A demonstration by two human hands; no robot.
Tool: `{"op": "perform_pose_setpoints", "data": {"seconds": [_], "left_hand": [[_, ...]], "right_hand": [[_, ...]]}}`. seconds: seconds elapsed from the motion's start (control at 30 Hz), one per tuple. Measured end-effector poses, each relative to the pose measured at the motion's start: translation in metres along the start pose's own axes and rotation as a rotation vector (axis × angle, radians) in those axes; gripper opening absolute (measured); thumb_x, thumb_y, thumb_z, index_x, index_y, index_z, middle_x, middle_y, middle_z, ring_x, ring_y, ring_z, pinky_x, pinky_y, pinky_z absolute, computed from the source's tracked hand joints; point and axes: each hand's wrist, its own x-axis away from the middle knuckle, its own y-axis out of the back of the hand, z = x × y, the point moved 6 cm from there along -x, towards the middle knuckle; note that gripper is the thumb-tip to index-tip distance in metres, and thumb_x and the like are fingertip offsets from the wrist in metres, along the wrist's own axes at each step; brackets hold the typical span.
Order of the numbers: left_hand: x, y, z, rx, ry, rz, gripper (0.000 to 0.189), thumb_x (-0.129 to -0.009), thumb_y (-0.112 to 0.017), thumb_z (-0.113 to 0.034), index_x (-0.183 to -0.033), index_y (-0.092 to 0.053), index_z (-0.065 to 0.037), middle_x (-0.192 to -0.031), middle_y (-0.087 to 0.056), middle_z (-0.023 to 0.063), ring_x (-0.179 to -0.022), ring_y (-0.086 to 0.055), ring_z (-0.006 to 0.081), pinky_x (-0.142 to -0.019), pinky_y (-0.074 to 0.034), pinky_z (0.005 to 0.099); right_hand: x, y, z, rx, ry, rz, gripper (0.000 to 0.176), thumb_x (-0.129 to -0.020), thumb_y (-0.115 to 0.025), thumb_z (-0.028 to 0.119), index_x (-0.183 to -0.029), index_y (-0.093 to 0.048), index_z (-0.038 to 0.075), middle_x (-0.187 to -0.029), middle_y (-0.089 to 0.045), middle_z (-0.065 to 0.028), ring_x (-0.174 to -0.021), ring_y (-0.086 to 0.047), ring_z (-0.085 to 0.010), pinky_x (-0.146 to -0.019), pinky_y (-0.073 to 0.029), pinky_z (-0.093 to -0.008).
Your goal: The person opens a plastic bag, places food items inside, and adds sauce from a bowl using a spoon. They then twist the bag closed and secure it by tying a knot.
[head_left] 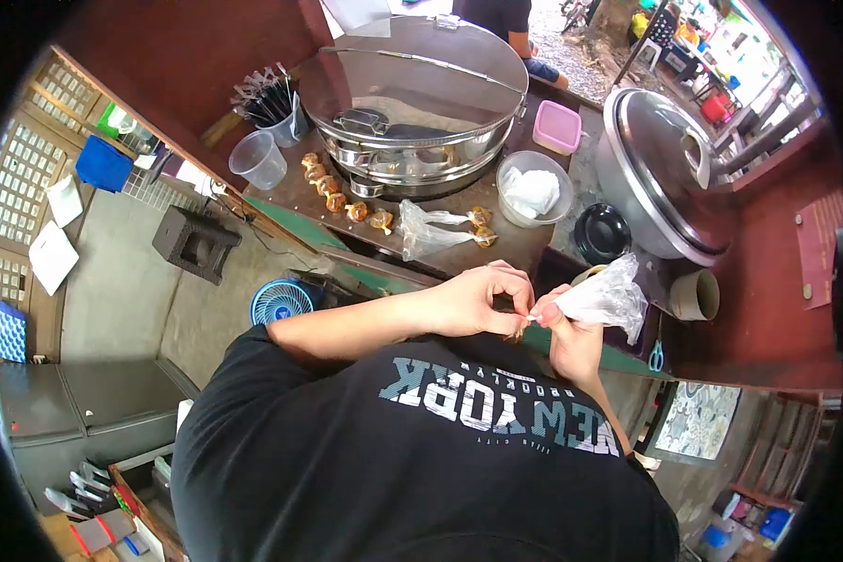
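Note:
A clear plastic bag (607,298) is bunched at its neck between my two hands, close to my chest. My left hand (490,302) is closed, with thumb and finger pinched at the twisted neck. My right hand (573,339) grips the same bag just beside it, and the loose plastic flares out to the right. The bag's lower end is mostly hidden behind my hands. On the counter ahead lie two more plastic bags (433,229) with small brown-filled, knotted ends. A row of small tied sauce bags (356,212) runs to their left.
A round lidded steel pan (412,103) stands behind the bags. Nearby are a tub with white plastic (534,190), a pink container (557,126), black bowls (601,232) and a large lidded pot (660,173). Blue scissors (657,356) hang at right. Another person (506,23) sits beyond.

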Motion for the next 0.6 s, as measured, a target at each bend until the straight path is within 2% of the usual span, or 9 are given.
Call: {"op": "perform_pose_setpoints", "data": {"seconds": [0.17,0.27,0.3,0.33,0.37,0.47,0.5,0.53,0.6], "left_hand": [[0.006,0.021,0.04,-0.065,0.155,-0.175,0.017,-0.077,-0.07,-0.023,-0.082,-0.066,-0.008,-0.085,-0.061,0.0042,-0.091,-0.057,0.0193,-0.085,-0.042,0.0329],[0.019,0.035,0.07,-0.186,0.192,-0.447,0.03,-0.084,-0.065,-0.027,-0.107,-0.065,-0.009,-0.103,-0.059,0.01,-0.097,-0.056,0.0219,-0.09,-0.042,0.0323],[0.026,0.037,0.086,-0.097,0.307,-0.43,0.035,-0.088,-0.061,-0.02,-0.12,-0.058,-0.006,-0.112,-0.054,0.0103,-0.11,-0.052,0.0205,-0.098,-0.038,0.0326],[0.033,0.039,0.097,-0.063,0.345,-0.413,0.034,-0.088,-0.061,-0.02,-0.119,-0.059,-0.006,-0.112,-0.054,0.0101,-0.109,-0.052,0.0198,-0.098,-0.038,0.0323],[0.041,0.041,0.107,-0.028,0.384,-0.397,0.033,-0.088,-0.061,-0.02,-0.118,-0.059,-0.006,-0.113,-0.054,0.0098,-0.109,-0.052,0.0191,-0.097,-0.039,0.032],[0.058,0.052,0.109,-0.095,0.44,-0.394,0.027,-0.088,-0.059,-0.016,-0.114,-0.062,-0.007,-0.112,-0.054,0.0088,-0.103,-0.054,0.0175,-0.091,-0.044,0.03],[0.062,0.055,0.103,-0.119,0.457,-0.419,0.027,-0.088,-0.059,-0.015,-0.113,-0.062,-0.007,-0.112,-0.053,0.0086,-0.102,-0.054,0.0174,-0.089,-0.044,0.0299],[0.066,0.057,0.099,-0.142,0.476,-0.443,0.026,-0.088,-0.059,-0.014,-0.113,-0.062,-0.008,-0.113,-0.053,0.0084,-0.1,-0.055,0.0172,-0.087,-0.045,0.0297],[0.071,0.067,0.087,-0.221,0.373,-0.572,0.021,-0.088,-0.058,-0.012,-0.107,-0.062,-0.005,-0.104,-0.057,0.0074,-0.092,-0.055,0.0159,-0.079,-0.047,0.0286]], "right_hand": [[-0.032,0.012,-0.022,0.483,-0.155,0.04,0.014,-0.09,-0.059,0.012,-0.088,-0.066,0.001,-0.071,-0.059,-0.0003,-0.067,-0.05,-0.0078,-0.062,-0.041,-0.0238],[-0.064,0.018,-0.05,0.584,-0.077,0.057,0.013,-0.087,-0.059,0.011,-0.087,-0.065,0.0,-0.071,-0.062,-0.0044,-0.065,-0.056,-0.0123,-0.062,-0.044,-0.0273],[-0.074,0.022,-0.063,0.628,-0.054,0.036,0.013,-0.085,-0.059,0.011,-0.087,-0.065,0.0,-0.073,-0.063,-0.0078,-0.068,-0.058,-0.0152,-0.063,-0.045,-0.0284],[-0.083,0.021,-0.067,0.672,-0.032,0.018,0.012,-0.084,-0.06,0.011,-0.087,-0.065,0.0,-0.075,-0.064,-0.0111,-0.07,-0.061,-0.0182,-0.065,-0.046,-0.0295],[-0.088,0.02,-0.068,0.767,-0.013,0.004,0.013,-0.081,-0.06,0.009,-0.089,-0.065,0.001,-0.083,-0.065,-0.0176,-0.077,-0.064,-0.0269,-0.07,-0.048,-0.0335],[-0.106,0.019,-0.093,0.886,0.269,0.095,0.018,-0.079,-0.064,0.006,-0.096,-0.066,0.002,-0.083,-0.067,-0.0091,-0.075,-0.063,-0.0168,-0.068,-0.048,-0.0275],[-0.104,0.002,-0.081,0.857,0.176,0.063,0.017,-0.076,-0.057,0.005,-0.09,-0.067,0.003,-0.089,-0.063,-0.0208,-0.085,-0.061,-0.0372,-0.075,-0.048,-0.0408],[-0.111,-0.002,-0.1,1.037,0.165,0.171,0.03,-0.075,-0.06,0.003,-0.105,-0.063,0.005,-0.093,-0.063,-0.0205,-0.087,-0.062,-0.035,-0.077,-0.048,-0.0408],[-0.101,-0.019,-0.103,0.894,-0.022,0.237,0.048,-0.075,-0.061,-0.001,-0.122,-0.054,0.007,-0.099,-0.062,-0.02,-0.088,-0.062,-0.0327,-0.079,-0.049,-0.0397]]}}
